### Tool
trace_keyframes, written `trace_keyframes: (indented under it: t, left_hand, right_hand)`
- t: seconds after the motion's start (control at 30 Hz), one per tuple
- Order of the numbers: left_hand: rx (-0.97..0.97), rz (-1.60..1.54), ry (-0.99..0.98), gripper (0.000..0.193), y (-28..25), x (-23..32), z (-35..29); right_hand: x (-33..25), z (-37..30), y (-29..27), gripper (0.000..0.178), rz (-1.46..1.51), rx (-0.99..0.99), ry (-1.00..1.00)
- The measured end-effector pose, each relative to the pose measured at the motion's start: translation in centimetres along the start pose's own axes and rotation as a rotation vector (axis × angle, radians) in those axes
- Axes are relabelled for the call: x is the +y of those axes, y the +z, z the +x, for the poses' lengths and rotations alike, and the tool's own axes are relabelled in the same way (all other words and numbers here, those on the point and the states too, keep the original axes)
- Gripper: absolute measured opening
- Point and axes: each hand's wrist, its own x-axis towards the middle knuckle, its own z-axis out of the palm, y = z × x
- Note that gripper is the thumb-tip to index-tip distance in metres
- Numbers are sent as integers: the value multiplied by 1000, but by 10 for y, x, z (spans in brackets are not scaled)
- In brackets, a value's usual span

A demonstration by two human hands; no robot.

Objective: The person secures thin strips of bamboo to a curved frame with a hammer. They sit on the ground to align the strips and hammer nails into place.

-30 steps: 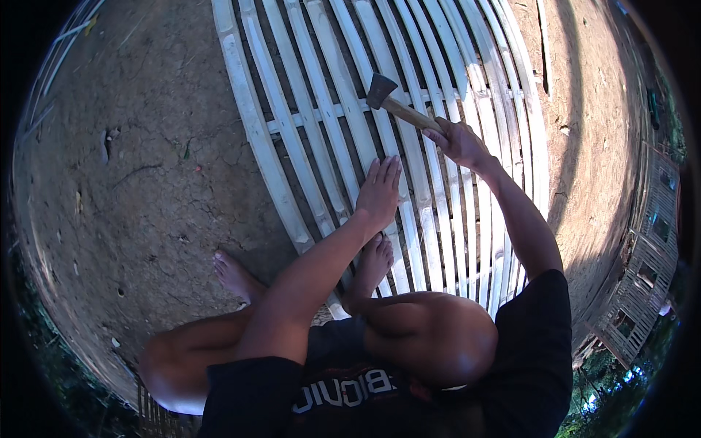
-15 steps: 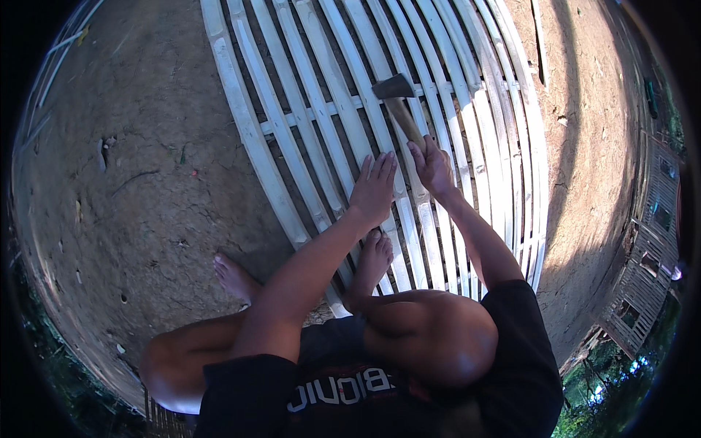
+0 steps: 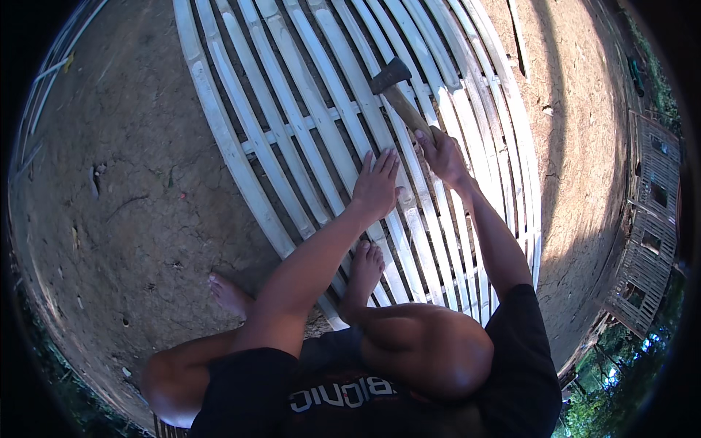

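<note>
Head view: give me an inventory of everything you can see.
Hatchet: one, dark and brown, upper centre
Slatted panel: one, pale, centre to top
Ground: one expanse, brown, both sides
Poles: several, pale, upper left
Lattice structure: one, grey-brown, right edge
Foliage: several patches, green, lower corners
Shirt: one, black, bottom
Legs: two, bare, bottom
Feet: two, bare, lower left-centre
Forearms: two, bare, centre
Left grip: one, bare, flat on panel
Right grip: one, bare, around hatchet

Over the last second, the person's bare right hand had drawn closer to the fingertips of the bare left hand. The hatchet with a dark metal head and brown wooden handle had swung, its handle steeper and its head turned more crosswise beyond the left fingertips. The left fingers had spread, the thumb coming into sight beside them.
</note>
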Motion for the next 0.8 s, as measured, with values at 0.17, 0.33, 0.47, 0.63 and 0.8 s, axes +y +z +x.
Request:
trace_keyframes:
  t: [0.17, 0.33, 0.47, 0.63, 0.8]
  left_hand:
    - [-124, 87, 9, 73, 9, 9, 8]
    - [-173, 94, -3, 73, 6, 1, 0]
    - [-160, 106, 21, 73, 5, 0, 5]
    - [-151, 88, 19, 74, 7, -5, -1]
    - [-134, 71, 39, 74, 5, -1, 4]
  right_hand:
    - [15, 27, -13, 46, -4, 98, -165]
    - [-5, 28, -39, 49, -289, -145, -222]
    - [19, 4, 5, 38, -3, 198, -240]
    - [40, 5, 13, 34, -246, -14, -202]
    - [48, -4, 39, 35, -220, 150, -228]
